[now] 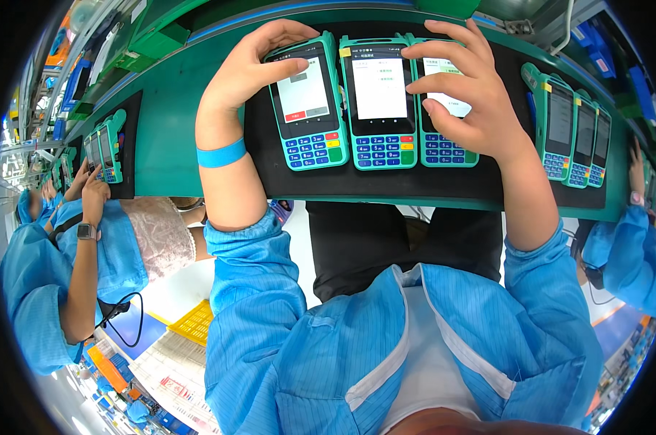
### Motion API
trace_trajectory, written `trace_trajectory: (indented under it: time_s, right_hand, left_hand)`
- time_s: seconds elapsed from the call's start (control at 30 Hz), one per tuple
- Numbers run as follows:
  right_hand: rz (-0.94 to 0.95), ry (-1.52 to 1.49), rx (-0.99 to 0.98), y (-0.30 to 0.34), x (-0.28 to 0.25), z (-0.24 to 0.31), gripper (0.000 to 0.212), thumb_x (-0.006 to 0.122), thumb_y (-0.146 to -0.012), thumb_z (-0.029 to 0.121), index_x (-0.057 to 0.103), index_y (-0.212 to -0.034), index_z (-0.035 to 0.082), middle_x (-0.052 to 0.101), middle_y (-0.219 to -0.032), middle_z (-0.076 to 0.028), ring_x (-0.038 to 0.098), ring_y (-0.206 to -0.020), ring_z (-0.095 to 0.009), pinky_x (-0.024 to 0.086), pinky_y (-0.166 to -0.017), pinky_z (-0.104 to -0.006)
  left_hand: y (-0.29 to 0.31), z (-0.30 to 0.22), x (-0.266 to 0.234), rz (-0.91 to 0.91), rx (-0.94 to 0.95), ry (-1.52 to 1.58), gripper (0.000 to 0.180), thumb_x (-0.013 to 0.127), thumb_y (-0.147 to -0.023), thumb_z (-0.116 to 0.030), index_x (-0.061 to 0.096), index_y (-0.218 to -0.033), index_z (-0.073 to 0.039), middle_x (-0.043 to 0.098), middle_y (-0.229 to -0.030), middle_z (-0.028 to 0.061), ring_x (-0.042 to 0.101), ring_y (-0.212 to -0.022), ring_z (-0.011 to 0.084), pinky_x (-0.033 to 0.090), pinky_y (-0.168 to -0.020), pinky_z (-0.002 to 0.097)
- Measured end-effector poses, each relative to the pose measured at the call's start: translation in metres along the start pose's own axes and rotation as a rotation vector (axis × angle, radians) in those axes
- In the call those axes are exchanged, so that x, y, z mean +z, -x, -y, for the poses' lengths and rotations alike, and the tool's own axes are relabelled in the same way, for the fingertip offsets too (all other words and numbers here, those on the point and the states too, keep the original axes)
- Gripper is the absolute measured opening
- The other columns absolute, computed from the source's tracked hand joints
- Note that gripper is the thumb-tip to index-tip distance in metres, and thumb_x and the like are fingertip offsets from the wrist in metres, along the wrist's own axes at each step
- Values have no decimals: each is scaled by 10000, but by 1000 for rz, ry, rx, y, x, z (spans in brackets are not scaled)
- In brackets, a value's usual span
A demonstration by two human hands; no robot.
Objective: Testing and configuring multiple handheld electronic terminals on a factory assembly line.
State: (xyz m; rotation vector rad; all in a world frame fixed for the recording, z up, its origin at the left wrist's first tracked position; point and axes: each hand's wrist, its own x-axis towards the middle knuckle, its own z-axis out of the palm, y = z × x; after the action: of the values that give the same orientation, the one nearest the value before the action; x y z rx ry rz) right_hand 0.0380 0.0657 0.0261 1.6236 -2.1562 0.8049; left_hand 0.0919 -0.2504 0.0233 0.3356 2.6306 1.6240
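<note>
Three handheld payment terminals, green-cased with blue keypads, lie side by side on a black mat [512, 177]. On the left terminal [310, 116], my left hand [252, 61] curls round the upper left corner, its thumb over the lit screen. Beside it, the middle terminal [381, 94] shows a mostly white screen. My right hand [469, 83] hovers over the right terminal [447, 148], fingers spread and bent, hiding part of its screen. Its fingertips reach the gap next to the middle terminal's screen; whether they touch anything I cannot tell. A blue band [223, 154] circles my left wrist.
Several more terminals [578, 138] stand at the right end of the green bench [165, 138]. At left, a co-worker's hands [94, 190] are at another group of terminals [105, 148]. Green bins [157, 43] line the back. A yellow basket [192, 322] sits below, left.
</note>
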Motion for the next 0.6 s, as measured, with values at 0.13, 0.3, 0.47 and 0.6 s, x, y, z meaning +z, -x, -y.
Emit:
trace_trajectory:
  time_s: [0.13, 0.3, 0.47, 0.6]
  right_hand:
    - [-29, 8, 5, -2, 0, 0, 187, 611, -707, 75, 707, -860, 123, 637, -1208, -52, 439, -1312, -330, 198, -1134, -577]
    - [-149, 72, 60, -3, 3, -4, 196, 598, -755, 37, 702, -911, 92, 638, -1197, -57, 472, -1284, -312, 301, -1102, -482]
    - [-299, 16, 232, -1, 5, -11, 261, 542, -787, 2, 682, -998, 63, 626, -1209, -71, 509, -1244, -260, 382, -1041, -368]
    - [-318, -90, 351, 4, 5, -16, 280, 527, -787, 4, 676, -1016, 59, 624, -1209, -77, 526, -1216, -240, 383, -1039, -356]
  left_hand:
    - [-1, 0, -2, 3, -8, -12, 475, 657, -785, -207, 592, -1223, -34, 632, -1214, 105, 570, -1143, 214, 410, -996, 330]
    - [-1, 1, -2, -14, 14, -35, 469, 638, -810, -240, 594, -1229, -35, 626, -1228, 104, 566, -1147, 214, 414, -987, 332]
    - [-6, 13, -1, -232, -11, 41, 367, 599, -909, -256, 625, -1185, -15, 639, -1177, 93, 586, -1090, 205, 441, -952, 317]
    - [-12, 33, -8, -516, -224, -292, 451, 577, -913, -369, 636, -1161, 4, 642, -1164, 172, 592, -1109, 302, 451, -949, 358]
